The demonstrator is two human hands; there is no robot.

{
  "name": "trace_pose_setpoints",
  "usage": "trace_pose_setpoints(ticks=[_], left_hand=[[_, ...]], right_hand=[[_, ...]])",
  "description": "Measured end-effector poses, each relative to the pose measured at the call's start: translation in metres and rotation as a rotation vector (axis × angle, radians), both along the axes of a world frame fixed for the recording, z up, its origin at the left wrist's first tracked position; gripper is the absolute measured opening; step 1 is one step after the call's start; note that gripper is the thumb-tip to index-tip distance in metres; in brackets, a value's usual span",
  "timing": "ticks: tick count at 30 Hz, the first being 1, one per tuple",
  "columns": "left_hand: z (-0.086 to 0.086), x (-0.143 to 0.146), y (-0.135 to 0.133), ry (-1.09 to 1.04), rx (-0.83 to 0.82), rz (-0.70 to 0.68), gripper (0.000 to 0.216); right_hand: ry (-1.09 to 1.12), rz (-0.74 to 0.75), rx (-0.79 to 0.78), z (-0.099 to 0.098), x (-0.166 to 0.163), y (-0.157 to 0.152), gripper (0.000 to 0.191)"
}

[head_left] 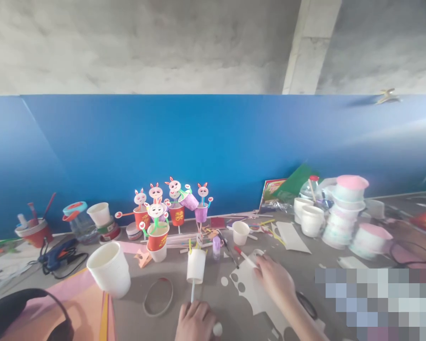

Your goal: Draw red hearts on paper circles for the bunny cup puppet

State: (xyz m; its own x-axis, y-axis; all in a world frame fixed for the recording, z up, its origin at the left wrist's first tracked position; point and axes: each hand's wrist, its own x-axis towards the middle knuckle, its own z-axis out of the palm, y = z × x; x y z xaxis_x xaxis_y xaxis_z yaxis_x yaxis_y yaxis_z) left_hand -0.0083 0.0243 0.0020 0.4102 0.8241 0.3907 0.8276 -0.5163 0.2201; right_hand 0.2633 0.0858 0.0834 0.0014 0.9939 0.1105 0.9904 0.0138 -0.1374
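Left hand (pixel 195 322) at the bottom edge is pinching the lower end of a thin stick (pixel 192 292), fingers closed around it. The stick is running up toward 12 o'clock into the bottom of a white paper cup (pixel 196 266), mouth down, held just above the grey table (pixel 305 265). Right hand (pixel 275 279), at 3 o'clock from the cup, is gripping a red-capped pen (pixel 242 255), tip end hidden in the fingers, and resting on a white paper sheet (pixel 250 289) with round cutouts.

Advice: keep the pinch low and firm so the cup isn't wobbling; keep the stick vertical. Steady the sheet with the heel of the right hand while marking.

Finished bunny cups (pixel 170 203) are standing at 11 o'clock from the cup, a stack of white cups (pixel 110 270) is lying tilted at 9 o'clock, and a loose ring (pixel 158 296) sits just left of the stick.
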Motion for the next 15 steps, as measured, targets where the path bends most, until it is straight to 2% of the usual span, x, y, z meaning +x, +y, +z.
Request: trace_pose_setpoints(ticks=[6,11,15], left_hand=[[0.0043,0.0005,-0.0020,-0.018,-0.029,0.003,0.040],[0.0066,0.0041,-0.0036,-0.023,-0.032,0.009,0.034],[0.0114,0.0088,-0.0066,-0.023,-0.041,0.034,0.030]], right_hand=[[-0.019,-0.002,0.032,0.0007,0.0024,-0.0031,0.024],[-0.014,0.039,0.044,-0.0024,0.0027,-0.0084,0.014],[0.003,0.053,0.072,-0.0088,-0.0019,-0.0086,0.016]])
